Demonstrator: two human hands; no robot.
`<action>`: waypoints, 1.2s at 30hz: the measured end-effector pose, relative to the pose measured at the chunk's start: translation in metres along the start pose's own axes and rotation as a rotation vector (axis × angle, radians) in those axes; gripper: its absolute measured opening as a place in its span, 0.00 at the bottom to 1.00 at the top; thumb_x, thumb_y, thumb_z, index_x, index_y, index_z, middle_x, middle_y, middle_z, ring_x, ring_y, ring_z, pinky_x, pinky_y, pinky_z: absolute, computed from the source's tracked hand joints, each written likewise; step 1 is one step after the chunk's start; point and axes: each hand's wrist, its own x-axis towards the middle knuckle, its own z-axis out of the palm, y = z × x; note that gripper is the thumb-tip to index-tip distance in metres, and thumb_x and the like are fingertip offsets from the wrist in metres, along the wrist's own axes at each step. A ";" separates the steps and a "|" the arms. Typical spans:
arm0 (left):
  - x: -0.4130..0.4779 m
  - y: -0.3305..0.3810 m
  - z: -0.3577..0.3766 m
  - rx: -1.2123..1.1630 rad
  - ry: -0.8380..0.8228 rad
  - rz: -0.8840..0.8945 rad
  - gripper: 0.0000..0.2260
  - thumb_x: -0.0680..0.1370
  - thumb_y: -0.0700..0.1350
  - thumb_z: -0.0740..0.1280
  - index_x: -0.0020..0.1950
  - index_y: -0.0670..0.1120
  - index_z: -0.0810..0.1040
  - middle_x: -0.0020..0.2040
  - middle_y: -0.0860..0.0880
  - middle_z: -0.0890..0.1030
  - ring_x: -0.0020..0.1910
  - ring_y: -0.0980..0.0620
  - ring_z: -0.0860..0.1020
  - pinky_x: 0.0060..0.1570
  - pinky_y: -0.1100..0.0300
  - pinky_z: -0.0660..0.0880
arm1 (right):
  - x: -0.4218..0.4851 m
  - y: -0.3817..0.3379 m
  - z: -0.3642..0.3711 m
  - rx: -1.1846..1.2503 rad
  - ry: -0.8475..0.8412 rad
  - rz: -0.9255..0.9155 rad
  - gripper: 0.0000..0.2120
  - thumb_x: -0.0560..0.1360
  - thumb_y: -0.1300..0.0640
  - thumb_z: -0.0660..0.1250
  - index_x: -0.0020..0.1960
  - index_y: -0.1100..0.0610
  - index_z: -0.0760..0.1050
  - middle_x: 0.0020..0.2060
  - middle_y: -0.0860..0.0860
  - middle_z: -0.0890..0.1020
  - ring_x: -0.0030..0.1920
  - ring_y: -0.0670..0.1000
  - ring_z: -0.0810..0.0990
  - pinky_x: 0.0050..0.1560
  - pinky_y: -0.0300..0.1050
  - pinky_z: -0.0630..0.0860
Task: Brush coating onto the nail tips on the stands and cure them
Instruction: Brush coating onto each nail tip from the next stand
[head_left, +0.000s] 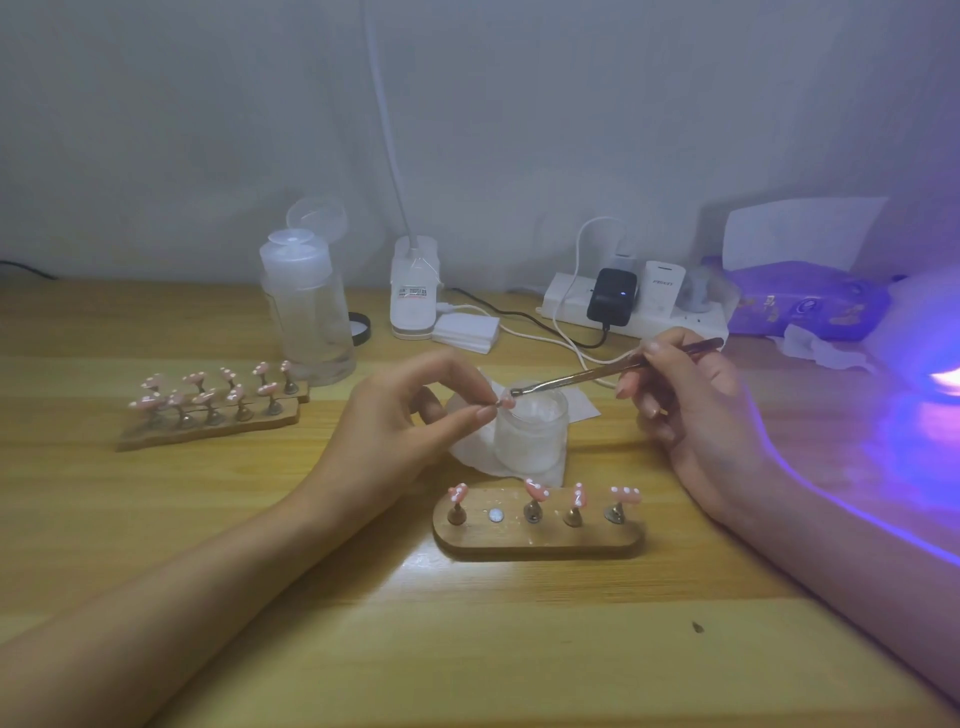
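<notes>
On the near stand, four pink nail tips sit on pegs. Just behind it, over the jar, the left hand pinches a loose tip. The right hand grips the brush, whose end touches that tip. Two full stands lie far left.

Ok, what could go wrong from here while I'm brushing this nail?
The nail tip is only pinched by the left hand at the open jar's rim, so it could slip in. The brush in the right hand may smear coating onto those fingers. The glowing lamp sits close and might harden the uncovered jar's contents.
</notes>
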 end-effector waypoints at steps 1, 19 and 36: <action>0.000 0.000 0.000 -0.020 -0.010 0.000 0.05 0.75 0.42 0.74 0.42 0.50 0.82 0.45 0.55 0.84 0.29 0.58 0.70 0.35 0.65 0.73 | 0.000 0.000 0.000 0.015 0.011 0.000 0.12 0.82 0.59 0.60 0.39 0.52 0.70 0.29 0.51 0.80 0.24 0.43 0.69 0.22 0.33 0.62; -0.001 0.000 0.001 -0.051 -0.007 -0.030 0.05 0.75 0.40 0.75 0.41 0.47 0.81 0.43 0.55 0.83 0.28 0.57 0.69 0.35 0.66 0.72 | 0.000 -0.003 0.001 0.024 -0.022 0.036 0.14 0.82 0.58 0.60 0.38 0.50 0.72 0.29 0.50 0.81 0.25 0.43 0.70 0.22 0.32 0.62; -0.001 0.002 0.000 -0.042 -0.010 -0.007 0.05 0.75 0.40 0.74 0.42 0.46 0.80 0.32 0.62 0.78 0.26 0.58 0.64 0.31 0.70 0.65 | 0.000 -0.003 0.001 0.028 -0.043 0.046 0.15 0.82 0.58 0.60 0.37 0.49 0.73 0.29 0.51 0.81 0.25 0.44 0.70 0.22 0.33 0.63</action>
